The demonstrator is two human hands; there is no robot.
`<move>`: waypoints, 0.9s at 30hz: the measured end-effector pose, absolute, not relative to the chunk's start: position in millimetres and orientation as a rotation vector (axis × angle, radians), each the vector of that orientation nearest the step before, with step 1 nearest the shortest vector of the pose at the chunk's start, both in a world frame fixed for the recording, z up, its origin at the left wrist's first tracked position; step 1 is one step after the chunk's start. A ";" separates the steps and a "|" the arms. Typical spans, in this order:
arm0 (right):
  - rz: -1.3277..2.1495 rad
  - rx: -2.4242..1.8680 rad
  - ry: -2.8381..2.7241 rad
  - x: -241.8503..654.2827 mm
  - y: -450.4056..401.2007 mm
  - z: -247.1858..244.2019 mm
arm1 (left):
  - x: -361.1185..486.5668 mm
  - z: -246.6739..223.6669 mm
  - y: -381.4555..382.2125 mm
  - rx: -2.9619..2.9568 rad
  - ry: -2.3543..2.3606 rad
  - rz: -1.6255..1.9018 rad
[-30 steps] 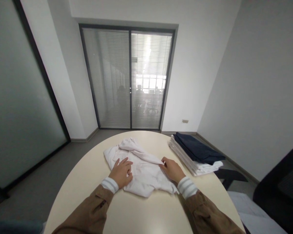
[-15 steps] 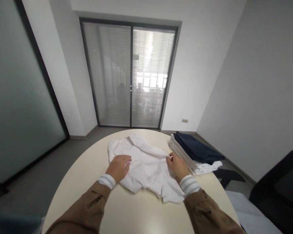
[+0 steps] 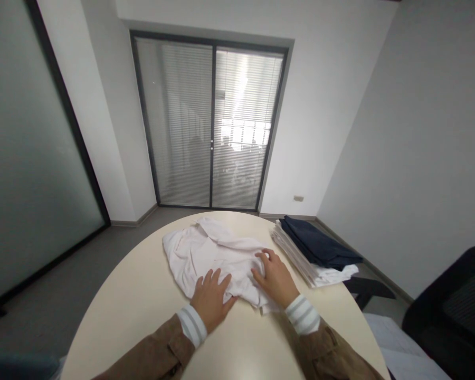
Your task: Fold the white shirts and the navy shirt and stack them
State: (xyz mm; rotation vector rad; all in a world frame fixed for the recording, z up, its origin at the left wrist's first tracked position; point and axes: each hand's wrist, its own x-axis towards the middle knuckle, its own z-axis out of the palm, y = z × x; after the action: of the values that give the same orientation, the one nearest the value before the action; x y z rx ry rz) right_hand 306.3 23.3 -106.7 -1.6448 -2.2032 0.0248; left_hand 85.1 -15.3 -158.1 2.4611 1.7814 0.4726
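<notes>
A rumpled white garment (image 3: pixel 206 253) lies spread on the round cream table (image 3: pixel 130 295). My left hand (image 3: pixel 212 302) rests at its near edge, fingers spread, palm down. On the garment's right part lies my right hand (image 3: pixel 276 277), its fingers apart and slightly curled over the cloth. Neither hand grips the fabric. Just right of my right hand is a stack of folded clothes, with dark navy cloth (image 3: pixel 319 243) on top of white and pale pieces (image 3: pixel 296 258).
A black chair (image 3: pixel 455 311) stands at the right, beside white sheets (image 3: pixel 404 343) below the table's edge. Something blue-grey (image 3: pixel 19 364) shows at the lower left. Beyond the table is a glass door with blinds (image 3: pixel 186 126).
My left hand has moved right and nearer, its fingers now spread. My right hand has let go of the garment's right edge and shifted left. The garment has slid left, its near part drawn up.
</notes>
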 end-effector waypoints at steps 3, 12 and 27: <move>0.130 -1.841 -2.211 282.9 4.7 -96.6 | 92.6 -159.1 -19.6 2.419 1.863 0.506; 0.245 -1.954 -2.358 276.9 10.0 -111.8 | 116.6 -113.7 -62.0 2.442 1.457 0.341; -0.055 -1.524 -2.316 322.0 87.8 -146.2 | 73.4 -94.4 -53.3 2.476 1.415 -0.034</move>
State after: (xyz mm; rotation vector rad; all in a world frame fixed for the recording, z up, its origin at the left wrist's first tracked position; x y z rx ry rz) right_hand 322.0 87.8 -146.2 -1.5243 -2.3161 -0.0552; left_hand 73.4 -53.3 -94.4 2.4761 1.4145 -0.0338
